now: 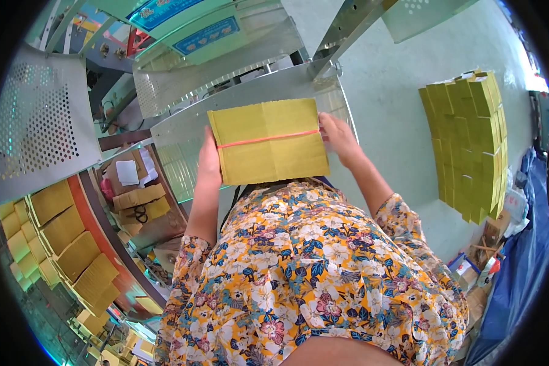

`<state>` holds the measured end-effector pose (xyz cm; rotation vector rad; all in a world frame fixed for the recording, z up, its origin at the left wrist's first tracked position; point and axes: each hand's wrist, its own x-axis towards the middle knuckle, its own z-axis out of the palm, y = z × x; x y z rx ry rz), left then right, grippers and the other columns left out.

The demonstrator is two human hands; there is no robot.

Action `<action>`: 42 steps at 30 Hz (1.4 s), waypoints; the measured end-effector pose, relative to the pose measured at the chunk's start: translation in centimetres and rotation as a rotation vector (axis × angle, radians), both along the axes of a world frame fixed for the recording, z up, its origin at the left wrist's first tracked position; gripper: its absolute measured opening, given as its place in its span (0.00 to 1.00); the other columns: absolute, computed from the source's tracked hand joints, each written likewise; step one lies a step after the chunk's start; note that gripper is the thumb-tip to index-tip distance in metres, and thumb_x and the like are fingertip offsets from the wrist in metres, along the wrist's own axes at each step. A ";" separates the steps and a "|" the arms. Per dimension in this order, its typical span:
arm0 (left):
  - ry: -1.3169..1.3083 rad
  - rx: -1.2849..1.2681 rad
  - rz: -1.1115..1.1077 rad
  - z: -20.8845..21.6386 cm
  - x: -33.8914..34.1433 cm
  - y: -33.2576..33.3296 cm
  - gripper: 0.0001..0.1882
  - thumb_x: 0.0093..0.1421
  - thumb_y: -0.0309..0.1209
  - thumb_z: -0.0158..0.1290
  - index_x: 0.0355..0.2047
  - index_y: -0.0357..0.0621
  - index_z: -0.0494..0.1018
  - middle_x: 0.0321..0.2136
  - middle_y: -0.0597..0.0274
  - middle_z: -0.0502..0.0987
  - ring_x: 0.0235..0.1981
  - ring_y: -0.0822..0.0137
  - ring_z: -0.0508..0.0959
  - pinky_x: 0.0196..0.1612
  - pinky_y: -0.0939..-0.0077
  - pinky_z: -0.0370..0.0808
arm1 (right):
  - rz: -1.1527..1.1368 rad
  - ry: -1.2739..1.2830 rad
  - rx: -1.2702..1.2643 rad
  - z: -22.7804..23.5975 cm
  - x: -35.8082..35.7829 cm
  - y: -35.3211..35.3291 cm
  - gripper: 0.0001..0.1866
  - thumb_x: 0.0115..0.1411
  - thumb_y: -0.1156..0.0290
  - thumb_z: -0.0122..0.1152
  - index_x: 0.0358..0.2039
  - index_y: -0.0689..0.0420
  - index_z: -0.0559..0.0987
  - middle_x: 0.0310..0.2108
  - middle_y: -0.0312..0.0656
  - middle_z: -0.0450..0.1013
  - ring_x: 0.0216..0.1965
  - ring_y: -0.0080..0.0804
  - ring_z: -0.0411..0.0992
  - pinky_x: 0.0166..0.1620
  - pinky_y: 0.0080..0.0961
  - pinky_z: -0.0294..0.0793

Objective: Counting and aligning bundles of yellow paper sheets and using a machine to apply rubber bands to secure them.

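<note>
A thick, oblong bundle of yellow paper (273,161) is held level in front of my body, with a crease down its middle. Around its length runs a pinkish-red band (259,139). My left hand (209,160) is closed against the bundle's left end, its fingers mostly hidden behind it. At the opposite end, my right hand (339,138) grips near where the band wraps over the edge. Beneath and beyond the bundle lies a metal machine table (183,131).
Perforated metal guards (43,116) and machine parts stand at the left. Similar yellow bundles form a tall stack (466,143) on the floor at right. A side table with scissors (141,213) and more yellow stacks (73,238) are at lower left. A blue sheet (518,250) hangs at far right.
</note>
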<state>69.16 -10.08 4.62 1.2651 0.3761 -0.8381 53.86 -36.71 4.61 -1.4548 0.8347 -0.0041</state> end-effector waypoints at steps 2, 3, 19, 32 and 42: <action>0.018 -0.015 0.028 -0.5 0.0 -0.4 0.32 0.70 0.55 0.36 0.56 0.39 0.67 0.51 0.56 0.74 0.48 0.64 0.77 0.51 0.68 0.75 | 0.062 -0.001 -0.129 -0.5 0.2 0.9 0.24 0.69 0.56 0.46 0.50 0.64 0.76 0.43 0.42 0.76 0.45 0.27 0.72 0.50 0.24 0.70; 0.005 -0.007 0.039 -0.1 0.0 -0.8 0.32 0.70 0.55 0.36 0.56 0.39 0.67 0.51 0.56 0.74 0.48 0.64 0.77 0.51 0.68 0.75 | -0.021 -0.023 -0.037 -0.9 0.4 1.1 0.24 0.70 0.56 0.45 0.51 0.64 0.76 0.44 0.43 0.76 0.46 0.28 0.72 0.51 0.24 0.69; -0.490 -0.230 -0.008 4.4 -1.2 -2.0 0.33 0.73 0.51 0.30 0.66 0.38 0.56 0.64 0.56 0.61 0.65 0.64 0.60 0.68 0.65 0.53 | -0.152 -0.586 0.025 2.0 2.7 -0.3 0.23 0.71 0.65 0.41 0.61 0.64 0.67 0.58 0.44 0.68 0.60 0.31 0.64 0.64 0.27 0.59; -1.027 0.424 -0.262 4.5 4.6 -5.6 0.34 0.71 0.46 0.39 0.69 0.36 0.49 0.68 0.45 0.51 0.69 0.51 0.51 0.69 0.61 0.49 | -0.009 -0.537 -0.675 7.8 7.0 -2.9 0.24 0.68 0.64 0.48 0.63 0.56 0.67 0.63 0.45 0.63 0.67 0.41 0.58 0.67 0.31 0.55; -1.302 0.600 -0.350 4.9 5.9 -6.4 0.37 0.68 0.51 0.42 0.69 0.42 0.50 0.70 0.43 0.45 0.70 0.45 0.48 0.69 0.53 0.48 | 0.360 -0.332 -1.059 5.5 8.2 -2.7 0.28 0.64 0.61 0.52 0.63 0.54 0.65 0.67 0.46 0.56 0.69 0.44 0.52 0.68 0.39 0.52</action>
